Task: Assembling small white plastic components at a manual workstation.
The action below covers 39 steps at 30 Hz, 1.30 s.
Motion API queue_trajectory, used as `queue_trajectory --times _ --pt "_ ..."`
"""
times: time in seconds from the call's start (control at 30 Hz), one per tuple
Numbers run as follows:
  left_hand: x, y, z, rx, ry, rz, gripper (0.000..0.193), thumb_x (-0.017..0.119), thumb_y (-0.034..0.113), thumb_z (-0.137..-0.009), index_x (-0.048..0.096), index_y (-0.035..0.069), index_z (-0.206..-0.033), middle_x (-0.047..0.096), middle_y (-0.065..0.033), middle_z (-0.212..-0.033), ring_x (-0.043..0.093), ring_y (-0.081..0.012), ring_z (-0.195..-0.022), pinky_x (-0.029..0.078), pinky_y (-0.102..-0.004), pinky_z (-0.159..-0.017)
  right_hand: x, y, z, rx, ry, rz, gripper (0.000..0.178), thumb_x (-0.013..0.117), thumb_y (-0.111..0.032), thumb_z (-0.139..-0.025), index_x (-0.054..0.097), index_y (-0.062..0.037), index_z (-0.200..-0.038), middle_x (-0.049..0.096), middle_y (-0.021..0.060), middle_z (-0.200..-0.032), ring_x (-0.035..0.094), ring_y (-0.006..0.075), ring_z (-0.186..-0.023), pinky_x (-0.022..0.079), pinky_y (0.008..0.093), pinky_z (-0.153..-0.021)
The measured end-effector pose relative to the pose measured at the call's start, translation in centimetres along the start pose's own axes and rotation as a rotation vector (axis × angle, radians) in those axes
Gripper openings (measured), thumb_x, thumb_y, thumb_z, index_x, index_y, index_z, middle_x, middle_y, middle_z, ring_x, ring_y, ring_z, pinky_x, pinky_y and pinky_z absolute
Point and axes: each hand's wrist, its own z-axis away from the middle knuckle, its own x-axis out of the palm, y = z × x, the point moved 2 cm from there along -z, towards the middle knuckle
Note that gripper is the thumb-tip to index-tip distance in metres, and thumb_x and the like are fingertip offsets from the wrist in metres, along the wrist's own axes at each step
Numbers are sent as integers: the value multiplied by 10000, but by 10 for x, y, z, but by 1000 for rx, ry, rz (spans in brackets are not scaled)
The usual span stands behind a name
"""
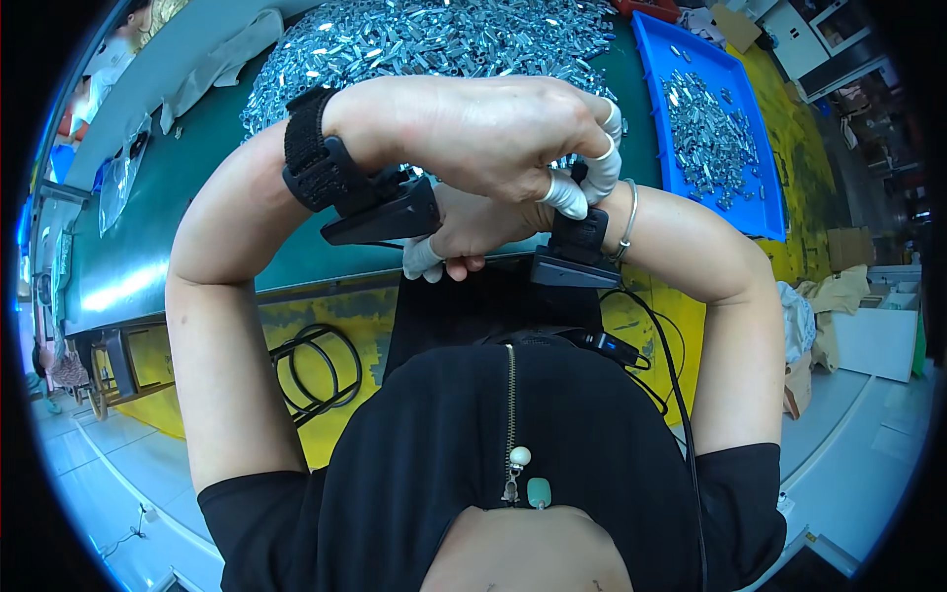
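My left hand (493, 128) reaches across to my right wrist. White finger cots cover several of its fingertips, which pinch at the black wrist strap (578, 233) there. A flat dark device (572, 268) sits on that strap. Partly hidden beneath, my right hand (483, 225) points left with its fingers loosely bent and apart, nothing seen in them. A white cot (422, 259) covers one of its digits. Another black strap (314, 148) with a dark device (385, 212) is around my left wrist. A bangle (629, 222) circles my right forearm beside the strap.
A large heap of small shiny metal parts (434, 39) covers the far part of the green table (138, 257). On the right stands a blue tray (774, 207) holding more such parts. A clear plastic bag (123, 187) lies at left. A black cable (681, 395) runs down by my right arm.
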Motion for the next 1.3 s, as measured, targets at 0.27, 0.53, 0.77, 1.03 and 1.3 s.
queue_trajectory --times 0.27,0.53,0.77,1.03,1.3 --pt "15 -6 -13 7 69 7 160 628 44 -738 595 -22 -881 546 -134 -817 556 -288 -722 454 -357 -621 1 18 -16 -71 6 -61 201 560 -194 -853 618 -10 -797 623 22 -686 549 62 -547 449 213 -502" --pt "-14 -40 13 -398 178 260 312 566 199 -879 566 54 -1155 596 -48 -826 482 -73 -555 403 -219 -491 -7 14 4 -75 -122 -31 239 552 -220 -872 632 5 -884 626 16 -719 550 51 -564 445 198 -505" --pt "40 -84 81 -822 614 1115 396 476 310 -932 506 21 -1200 603 -84 -867 492 -70 -568 383 -145 -462 -74 40 48 -169 290 -370 235 527 -207 -893 614 -10 -986 602 -15 -770 519 37 -572 433 164 -516" --pt "91 -77 75 -798 1022 1702 455 402 319 -955 403 -25 -1252 551 -183 -1071 588 -224 -880 537 -326 -706 -99 83 37 -346 870 -848 234 513 -188 -901 593 -39 -1062 588 -18 -862 507 42 -665 426 162 -551" --pt "88 -86 46 -537 1162 1778 393 341 276 -968 398 -32 -1205 526 -183 -1095 539 -288 -1015 442 -454 -904 -67 66 16 -182 639 -236 307 600 -155 -844 569 -34 -1125 593 5 -889 512 52 -667 427 181 -575"
